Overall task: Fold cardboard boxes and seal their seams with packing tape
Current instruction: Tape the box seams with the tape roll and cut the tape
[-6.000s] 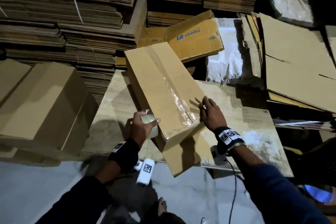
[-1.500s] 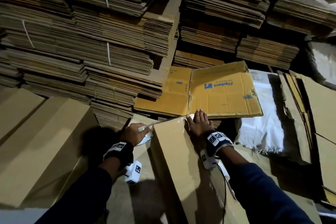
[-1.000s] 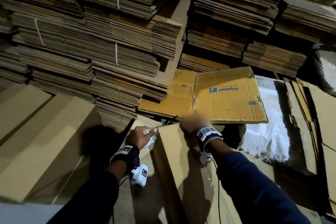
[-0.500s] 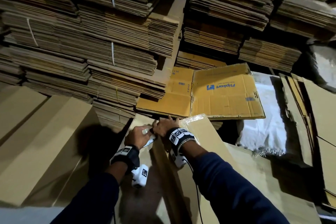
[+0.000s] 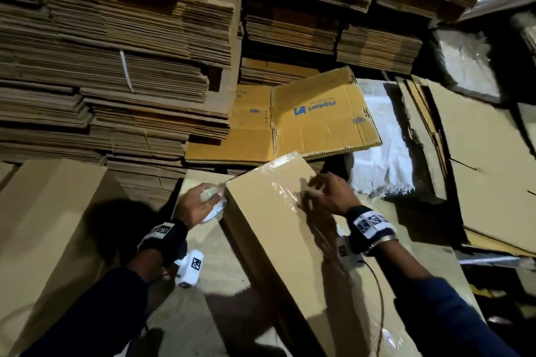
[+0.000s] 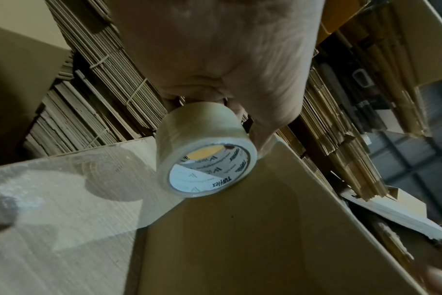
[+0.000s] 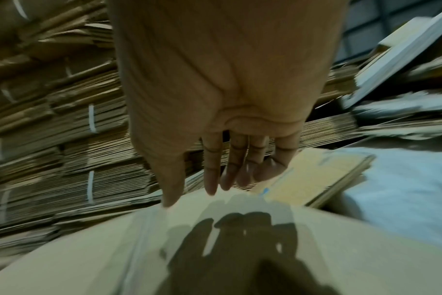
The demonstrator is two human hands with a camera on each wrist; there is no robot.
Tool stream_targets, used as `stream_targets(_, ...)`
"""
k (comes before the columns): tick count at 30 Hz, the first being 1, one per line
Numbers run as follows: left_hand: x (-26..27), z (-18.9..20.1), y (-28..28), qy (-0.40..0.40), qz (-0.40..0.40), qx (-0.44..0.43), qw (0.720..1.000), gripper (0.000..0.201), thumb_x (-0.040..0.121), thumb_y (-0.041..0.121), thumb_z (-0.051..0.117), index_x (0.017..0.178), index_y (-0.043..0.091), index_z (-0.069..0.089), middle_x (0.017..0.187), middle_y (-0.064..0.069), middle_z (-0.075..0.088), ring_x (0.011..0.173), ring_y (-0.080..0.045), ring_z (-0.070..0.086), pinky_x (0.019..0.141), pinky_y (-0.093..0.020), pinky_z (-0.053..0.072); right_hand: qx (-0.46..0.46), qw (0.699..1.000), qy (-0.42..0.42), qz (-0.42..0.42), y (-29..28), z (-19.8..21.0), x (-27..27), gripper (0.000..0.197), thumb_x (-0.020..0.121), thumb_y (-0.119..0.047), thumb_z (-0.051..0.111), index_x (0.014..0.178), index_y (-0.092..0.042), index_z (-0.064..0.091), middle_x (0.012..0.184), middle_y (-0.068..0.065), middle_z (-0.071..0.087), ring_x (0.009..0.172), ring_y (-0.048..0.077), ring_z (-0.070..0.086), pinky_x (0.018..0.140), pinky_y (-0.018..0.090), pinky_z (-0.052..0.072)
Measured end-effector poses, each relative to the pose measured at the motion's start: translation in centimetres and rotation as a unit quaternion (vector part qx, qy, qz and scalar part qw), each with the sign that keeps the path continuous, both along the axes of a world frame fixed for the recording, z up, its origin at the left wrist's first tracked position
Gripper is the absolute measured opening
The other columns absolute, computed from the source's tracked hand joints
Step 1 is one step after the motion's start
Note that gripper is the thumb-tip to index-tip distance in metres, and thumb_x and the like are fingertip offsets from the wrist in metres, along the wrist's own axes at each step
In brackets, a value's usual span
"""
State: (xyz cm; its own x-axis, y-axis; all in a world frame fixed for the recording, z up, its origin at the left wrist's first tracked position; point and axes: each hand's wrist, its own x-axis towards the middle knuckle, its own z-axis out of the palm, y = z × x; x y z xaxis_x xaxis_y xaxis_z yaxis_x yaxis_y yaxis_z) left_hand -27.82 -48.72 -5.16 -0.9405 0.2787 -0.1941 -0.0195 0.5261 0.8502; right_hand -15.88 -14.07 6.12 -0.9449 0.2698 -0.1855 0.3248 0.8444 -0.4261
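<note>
Stacks of flattened cardboard (image 5: 121, 61) wall the room. On the desk (image 5: 214, 258) lies the box (image 5: 278, 229); left hand (image 5: 193, 206) grips the tape roll (image 6: 204, 151) at its corner, right hand (image 5: 327, 194) open-fingered over the taped top.

A matt brown cardboard box (image 5: 278, 229) lies at centre, with a strip of clear glossy tape (image 5: 285, 197) wrinkled along its top. At nine o'clock of the box, a roll of glossy clear plastic tape (image 6: 204, 151) has a printed white paper core. At twelve o'clock lies smooth yellow printed cardboard (image 5: 316, 122); behind it are rough-edged stacks of corrugated sheets (image 5: 116, 66) bound with white plastic straps (image 5: 127, 72).
</note>
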Motion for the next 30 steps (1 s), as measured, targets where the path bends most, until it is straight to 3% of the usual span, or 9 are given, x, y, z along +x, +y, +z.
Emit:
stream_targets(2,-0.1,-0.1,0.0,-0.008,0.0,0.014,1.0,0.058,0.073,0.069,0.07,0.113,0.027,0.072,0.108,0.002,0.069,0.102,-0.025,0.069,0.086,-0.047,0.06,0.005,0.998,-0.056,-0.04,2.1,0.7,2.8,0.044,0.084,-0.052,0.081,0.11,-0.018,0.07,0.101,0.002,0.07,0.089,0.019,0.066,0.069,0.029,0.048)
stream_targets(6,-0.7,-0.1,0.0,-0.014,-0.009,0.001,1.0,0.051,0.077,0.059,0.072,0.113,0.024,0.075,0.11,0.001,0.072,0.103,-0.024,0.068,0.091,-0.039,0.056,0.002,0.987,-0.116,-0.111,3.8,0.2,6.7,0.056,0.068,-0.064,0.087,0.099,-0.023,0.065,0.087,-0.004,0.073,0.078,0.014,0.07,0.067,0.032,0.054)
stream_targets(10,-1.4,0.0,-0.4,0.0,-0.027,-0.038,0.999,0.043,0.088,0.047,0.077,0.118,0.017,0.076,0.118,-0.004,0.075,0.106,-0.025,0.069,0.083,-0.028,0.047,0.028,0.974,-0.202,-0.095,4.2,-0.7,8.5,0.04,0.079,-0.032,0.086,0.101,-0.023,0.053,0.088,-0.007,0.066,0.089,0.024,0.068,0.066,0.031,0.052)
stream_targets(13,-1.6,0.8,-0.6,-0.008,-0.029,-0.029,0.999,0.027,0.096,0.027,0.074,0.118,0.012,0.076,0.113,-0.003,0.074,0.099,-0.02,0.066,0.072,-0.018,0.045,0.033,0.965,-0.242,-0.094,3.5,0.3,8.2,0.03,0.086,-0.03,0.078,0.106,-0.022,0.058,0.1,0.004,0.068,0.083,0.023,0.07,0.062,0.034,0.062)
stream_targets(16,-1.6,1.8,-0.7,-0.034,-0.033,0.014,0.999,0.023,0.094,0.02,0.074,0.114,0.009,0.077,0.109,-0.002,0.072,0.093,-0.019,0.066,0.065,-0.008,0.044,0.054,0.975,-0.196,-0.087,1.4,1.7,6.2,0.028,0.094,-0.039,0.07,0.099,-0.011,0.071,0.094,0.013,0.075,0.073,0.021,0.071,0.054,0.028,0.057)
stream_targets(20,-2.0,2.4,-1.2,-0.096,-0.044,0.06,0.993,0.034,0.08,0.033,0.075,0.106,0.011,0.078,0.103,-0.01,0.077,0.084,-0.027,0.073,0.073,-0.03,0.057,-0.073,0.991,-0.077,-0.077,-4.5,1.8,1.5,0.032,0.096,-0.038,0.063,0.101,-0.007,0.064,0.097,0.019,0.073,0.084,0.034,0.071,0.078,0.046,0.061)
stream_targets(24,-2.2,2.4,-1.6,-0.115,-0.05,0.079,0.989,0.025,0.085,0.032,0.076,0.103,0.014,0.079,0.102,-0.008,0.077,0.087,-0.031,0.074,0.081,-0.041,0.06,-0.106,0.994,-0.036,-0.009,-13.3,-0.1,-3.7,0.042,0.097,-0.036,0.065,0.129,-0.012,0.052,0.117,0.017,0.069,0.104,0.035,0.067,0.09,0.042,0.054)
stream_targets(26,-2.1,2.5,-1.6,-0.13,-0.046,0.096,0.986,0.031,0.077,0.037,0.075,0.1,0.016,0.079,0.105,-0.008,0.078,0.091,-0.028,0.074,0.08,-0.037,0.059,-0.111,0.993,-0.021,0.018,-16.8,-1.2,-5.8,0.056,0.095,-0.043,0.067,0.142,-0.019,0.048,0.119,0.015,0.07,0.106,0.035,0.068,0.093,0.043,0.055)
stream_targets(30,-2.2,2.0,-1.8,-0.135,-0.053,0.076,0.987,0.019,0.092,0.018,0.075,0.111,0.014,0.077,0.11,-0.007,0.076,0.085,-0.019,0.07,0.06,-0.023,0.05,-0.061,0.998,0.001,0.013,-19.2,-2.9,-8.1,0.059,0.096,-0.051,0.065,0.148,-0.025,0.051,0.121,0.011,0.073,0.108,0.033,0.068,0.091,0.04,0.056)
